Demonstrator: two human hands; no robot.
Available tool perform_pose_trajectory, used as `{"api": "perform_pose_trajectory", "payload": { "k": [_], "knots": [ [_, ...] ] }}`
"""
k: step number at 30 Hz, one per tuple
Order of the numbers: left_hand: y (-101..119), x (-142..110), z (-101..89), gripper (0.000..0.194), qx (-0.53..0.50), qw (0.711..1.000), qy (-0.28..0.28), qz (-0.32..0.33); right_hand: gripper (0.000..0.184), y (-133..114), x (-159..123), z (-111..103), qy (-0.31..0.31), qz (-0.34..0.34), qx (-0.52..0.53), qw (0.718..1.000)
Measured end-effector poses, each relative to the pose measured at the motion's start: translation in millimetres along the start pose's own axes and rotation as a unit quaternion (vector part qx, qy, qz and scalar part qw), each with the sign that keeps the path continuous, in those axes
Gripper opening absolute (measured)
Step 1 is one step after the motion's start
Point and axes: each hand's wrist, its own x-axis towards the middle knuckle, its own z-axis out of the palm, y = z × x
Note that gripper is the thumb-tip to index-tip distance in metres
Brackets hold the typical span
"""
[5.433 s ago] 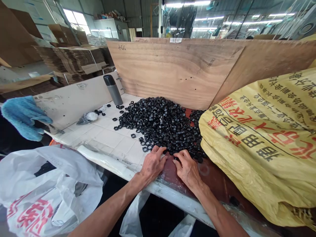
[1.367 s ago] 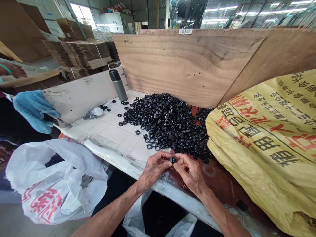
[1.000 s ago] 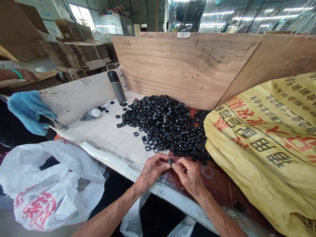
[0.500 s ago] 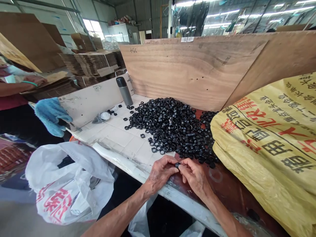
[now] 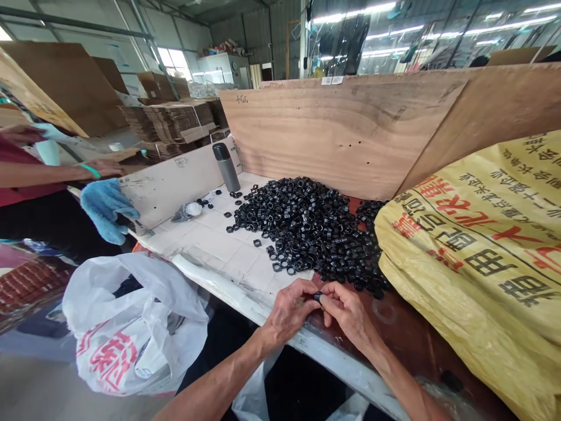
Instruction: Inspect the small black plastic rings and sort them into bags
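Note:
Between the fingertips of both hands is a small black ring-shaped part (image 5: 318,296), partly covered by the fingers. My left hand (image 5: 291,309) pinches it from the left, thumb and forefinger closed. From the other side my right hand (image 5: 346,305) grips it, also closed. Both hands are over the near edge of the table, just in front of a large heap of black ring-shaped parts (image 5: 302,219). Several loose ones lie at the heap's left side.
A yellow printed sack (image 5: 473,251) lies at the right. A grey flask (image 5: 226,169) and a small clear bag (image 5: 186,211) stand left on the white tabletop (image 5: 205,242). A wooden board (image 5: 342,128) closes the back. A white plastic bag (image 5: 135,327) hangs front left, near a blue towel (image 5: 107,210). Another person's arm (image 5: 56,173) is far left.
The view has shifted slightly, so the scene sits a little further right and lower. Both hands keep their pinch on the black part. The other person's arm reaches further right.

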Motion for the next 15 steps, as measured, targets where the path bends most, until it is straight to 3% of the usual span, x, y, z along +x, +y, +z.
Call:
{"api": "perform_pose_trajectory", "payload": {
  "k": [3,5,7,9,12,13,15],
  "knots": [
    [0,-3,1.0,0.018,0.092,0.99,-0.017,0.104,0.022,-2,-2,0,-0.019,0.025,0.044,0.999],
    [5,-8,1.2,0.018,0.108,0.986,-0.025,0.122,0.028,-1,-2,0,-0.025,0.033,0.044,0.998],
    [16,-18,-0.8,0.016,0.105,0.989,-0.047,0.096,0.033,5,1,0,0.005,0.011,-0.011,1.0],
    [28,-27,-5.9,0.018,0.099,0.989,-0.101,0.048,0.03,15,7,-2,0.075,-0.056,-0.115,0.989],
    [36,-33,-14.9,0.026,0.127,0.977,-0.17,-0.006,0.034,31,14,-8,0.146,-0.161,-0.27,0.938],
    [36,-31,-16.2,0.027,0.151,0.978,-0.142,-0.029,0.036,32,14,-8,0.151,-0.18,-0.313,0.92],
    [33,-24,-15.8,0.023,0.212,0.974,-0.012,-0.078,0.032,27,14,-1,0.153,-0.212,-0.373,0.89]
  ]
}}
